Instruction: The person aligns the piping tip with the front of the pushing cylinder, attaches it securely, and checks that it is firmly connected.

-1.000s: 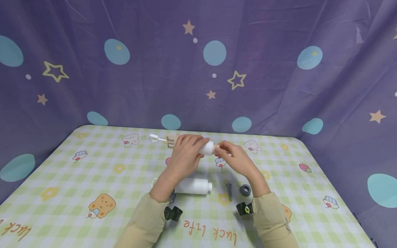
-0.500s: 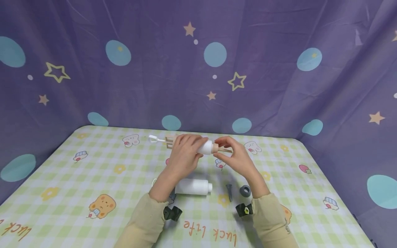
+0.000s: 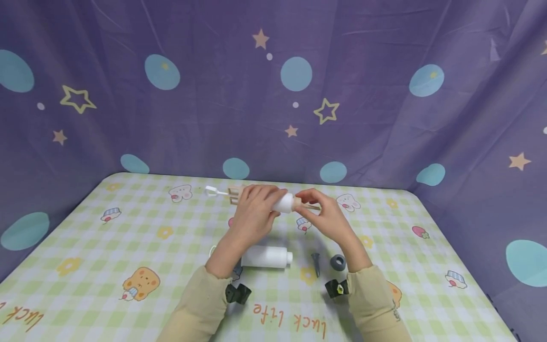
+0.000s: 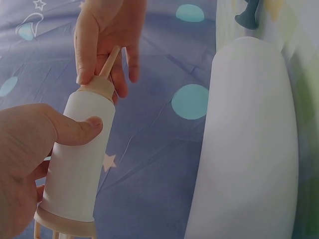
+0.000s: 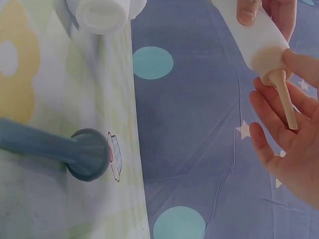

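My left hand (image 3: pixel 256 209) grips a white bottle (image 4: pixel 79 154) round its body, lying nearly sideways above the table's far part. The bottle has a beige nozzle cap (image 4: pixel 97 87) with a long thin spout (image 5: pixel 285 102). At its other end, a beige part with prongs (image 3: pixel 233 196) and a white-tipped rod (image 3: pixel 212 191) stick out to the left. My right hand (image 3: pixel 326 216) pinches the nozzle cap between thumb and fingers, and the spout passes between them toward the palm. The hand hides part of the cap in the head view.
A second white bottle (image 3: pixel 267 257) lies nearer on the checked tablecloth, partly behind the left forearm. To its right are a dark grey nozzle (image 3: pixel 316 264) and a dark grey ring-shaped cap (image 3: pixel 338 262). A purple curtain (image 3: pixel 273 95) hangs behind the table.
One second ago my right fingers were bunched at the cap and hid the spout. They then spread apart, showing it, and now close on the cap again. The left hand has barely moved.
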{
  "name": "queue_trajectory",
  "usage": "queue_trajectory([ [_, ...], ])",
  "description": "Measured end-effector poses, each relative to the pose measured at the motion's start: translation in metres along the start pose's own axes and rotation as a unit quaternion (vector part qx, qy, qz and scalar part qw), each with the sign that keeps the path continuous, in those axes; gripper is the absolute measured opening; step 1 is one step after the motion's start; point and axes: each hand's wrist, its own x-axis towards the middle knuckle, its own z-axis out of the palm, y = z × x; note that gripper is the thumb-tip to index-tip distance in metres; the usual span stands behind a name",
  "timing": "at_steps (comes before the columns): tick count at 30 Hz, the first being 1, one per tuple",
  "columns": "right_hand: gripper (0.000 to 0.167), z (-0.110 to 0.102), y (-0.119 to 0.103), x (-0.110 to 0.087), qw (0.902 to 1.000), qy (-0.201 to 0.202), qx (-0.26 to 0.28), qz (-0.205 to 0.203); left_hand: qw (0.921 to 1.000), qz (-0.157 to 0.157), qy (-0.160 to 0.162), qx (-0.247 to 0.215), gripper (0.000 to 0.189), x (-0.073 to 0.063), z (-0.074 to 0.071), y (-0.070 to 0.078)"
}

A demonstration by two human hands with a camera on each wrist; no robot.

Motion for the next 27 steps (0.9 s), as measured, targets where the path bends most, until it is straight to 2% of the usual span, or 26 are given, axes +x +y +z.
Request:
queue_trajectory([
  [8, 0.024, -0.0003, 0.0013, 0.0009, 0.9997, -0.014, 0.011, 0.014, 1.0, 0.002, -0.006, 0.003, 0.049, 0.0012, 0.0002, 0.0006],
  [13, 0.024, -0.0005, 0.0001, 0.0002, 0.9995, -0.019, -0.001, 0.025, 1.0, 0.005, -0.004, 0.002, 0.049, 0.0011, 0.0002, 0.0018],
  [21, 0.024, 0.0003, -0.0005, 0.0004, 0.9988, -0.015, 0.004, 0.046, 1.0, 0.009, -0.001, 0.004, 0.049, 0.0007, 0.0006, 0.0031],
  [27, 0.028, -0.0004, 0.0029, 0.0006, 0.9991, -0.011, -0.011, 0.04, 0.9999, 0.011, 0.012, 0.0, 0.049, 0.0005, 0.0, 0.0026],
])
